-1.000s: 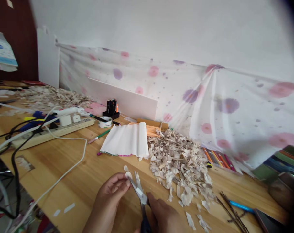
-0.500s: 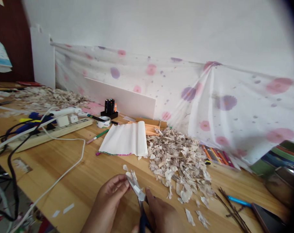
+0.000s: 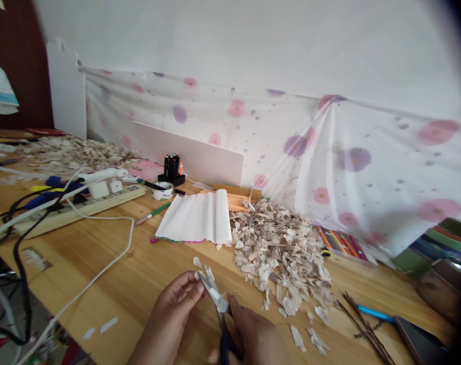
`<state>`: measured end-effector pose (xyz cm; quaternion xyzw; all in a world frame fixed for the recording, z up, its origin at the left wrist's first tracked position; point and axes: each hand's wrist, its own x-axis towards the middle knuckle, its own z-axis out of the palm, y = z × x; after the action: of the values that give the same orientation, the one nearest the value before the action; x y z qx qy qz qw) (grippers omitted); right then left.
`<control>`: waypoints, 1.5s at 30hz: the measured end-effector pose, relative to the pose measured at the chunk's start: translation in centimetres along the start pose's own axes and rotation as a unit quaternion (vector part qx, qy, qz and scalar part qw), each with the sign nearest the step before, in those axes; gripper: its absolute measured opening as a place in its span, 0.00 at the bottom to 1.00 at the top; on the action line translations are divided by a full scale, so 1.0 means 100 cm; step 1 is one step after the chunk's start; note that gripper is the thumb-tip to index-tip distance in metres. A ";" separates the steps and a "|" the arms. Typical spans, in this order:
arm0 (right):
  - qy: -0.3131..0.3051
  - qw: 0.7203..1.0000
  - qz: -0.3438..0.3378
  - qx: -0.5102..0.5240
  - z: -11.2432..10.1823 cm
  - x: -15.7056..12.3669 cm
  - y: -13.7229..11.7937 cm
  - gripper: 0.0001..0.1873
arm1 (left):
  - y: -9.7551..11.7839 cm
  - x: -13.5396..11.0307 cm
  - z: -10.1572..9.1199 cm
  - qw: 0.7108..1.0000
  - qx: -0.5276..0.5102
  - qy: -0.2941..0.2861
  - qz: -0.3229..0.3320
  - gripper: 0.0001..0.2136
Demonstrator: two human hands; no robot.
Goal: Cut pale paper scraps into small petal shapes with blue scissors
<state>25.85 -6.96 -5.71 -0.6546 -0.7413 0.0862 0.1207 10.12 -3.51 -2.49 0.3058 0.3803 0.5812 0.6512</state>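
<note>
Snipping looks unfinished: the right hand [image 3: 255, 329] curls around spread-bladed scissors [image 3: 221, 304], the left hand [image 3: 179, 299] pinches a pale scrap [image 3: 197, 276]; whether the heap [image 3: 283, 253] is cut is unclear.

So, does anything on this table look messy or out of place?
A little. A few papery flakes lie apart from the big pile, near the right hand with the scissors. At left, black and white cables cross untidily over the power strip and hang past the edge of the table. Nothing looks clearly damaged.
</note>
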 end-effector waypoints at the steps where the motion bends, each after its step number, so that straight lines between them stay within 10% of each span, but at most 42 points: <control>1: -0.007 1.000 0.001 0.007 -0.005 0.000 -0.001 0.37 | 0.000 0.000 -0.001 1.000 0.002 -0.001 -0.001 0.11; 45: -0.063 0.996 -0.008 0.059 -0.023 -0.004 -0.002 0.36 | -0.003 0.001 -0.004 1.000 -0.006 -0.024 -0.016 0.11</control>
<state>26.41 -7.40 -3.47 -0.6333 -0.7464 0.1704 0.1127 9.94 -3.45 -2.97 0.3099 0.3658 0.5652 0.6713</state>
